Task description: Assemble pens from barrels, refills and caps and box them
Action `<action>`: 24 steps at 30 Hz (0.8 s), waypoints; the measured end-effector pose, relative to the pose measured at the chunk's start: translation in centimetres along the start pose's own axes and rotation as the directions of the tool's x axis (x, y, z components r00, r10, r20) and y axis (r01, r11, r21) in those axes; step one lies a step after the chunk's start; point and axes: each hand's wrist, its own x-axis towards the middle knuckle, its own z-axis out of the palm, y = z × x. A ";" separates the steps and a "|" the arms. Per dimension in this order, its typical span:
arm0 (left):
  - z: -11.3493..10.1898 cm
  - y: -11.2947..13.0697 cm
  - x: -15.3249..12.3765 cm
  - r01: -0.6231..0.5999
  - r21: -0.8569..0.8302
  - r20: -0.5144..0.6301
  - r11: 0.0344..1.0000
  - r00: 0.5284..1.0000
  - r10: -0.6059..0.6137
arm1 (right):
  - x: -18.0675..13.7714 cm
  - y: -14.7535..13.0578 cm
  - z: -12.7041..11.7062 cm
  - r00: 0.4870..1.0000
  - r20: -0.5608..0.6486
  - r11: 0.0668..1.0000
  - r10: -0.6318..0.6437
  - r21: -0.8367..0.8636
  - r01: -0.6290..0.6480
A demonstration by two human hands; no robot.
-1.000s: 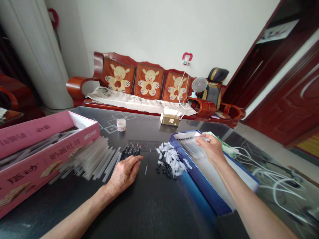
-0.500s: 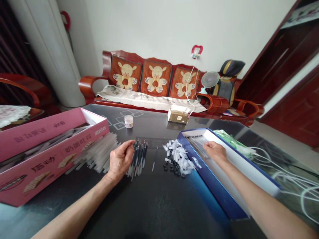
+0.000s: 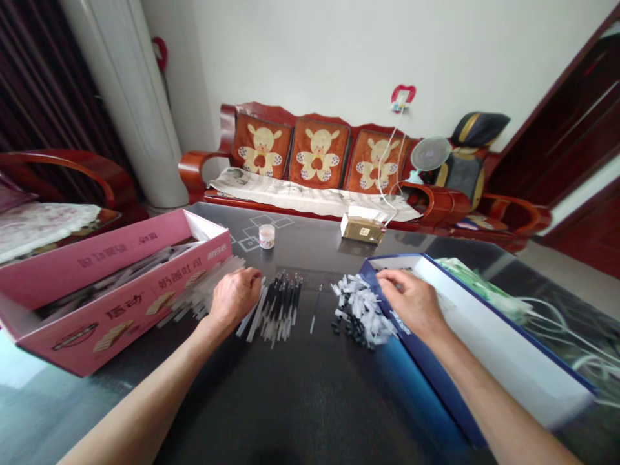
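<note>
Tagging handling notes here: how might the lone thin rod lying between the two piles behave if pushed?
The thin rod is probably light, being so slender. It looks straight, so likely fairly stiff. Nudged sideways, it may roll or slide, lying loose on the glossy table.

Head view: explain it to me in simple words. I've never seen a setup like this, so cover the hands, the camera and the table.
There is no machine here: one person works with two bare hands. The camera sits on that person's head, looking forward and down.

On the dark table, from left to right, are a pink box, pale tubes, thin dark sticks, a lone stick, small white and black pieces and a blue box. A jar and a gold box stand farther back.

The left hand is by the tubes, the right hand over the blue box's near edge. Whether either holds anything, I can't tell.
</note>
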 end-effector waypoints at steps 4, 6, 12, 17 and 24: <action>-0.7 0.2 -0.2 -0.073 0.153 0.225 0.986 0.974 0.037 | -4.0 -4.8 4.9 0.960 0.165 0.962 -0.227 0.192 0.194; -0.5 0.4 -0.4 -0.118 0.168 0.290 0.979 0.955 0.066 | -5.7 -5.6 7.4 0.951 0.188 0.957 -0.244 0.207 0.205; 0.2 0.2 -0.7 -0.176 0.185 0.340 0.967 0.935 0.105 | -7.7 -5.1 10.1 0.937 0.205 0.958 -0.284 0.095 0.270; 0.1 0.3 -0.8 -0.191 0.253 0.338 0.948 0.936 0.098 | -7.8 -4.9 10.2 0.928 0.201 0.950 -0.313 0.061 0.307; -0.1 0.6 -1.1 -0.208 0.316 0.363 0.926 0.928 0.084 | -7.9 -4.8 10.6 0.928 0.199 0.948 -0.316 0.037 0.315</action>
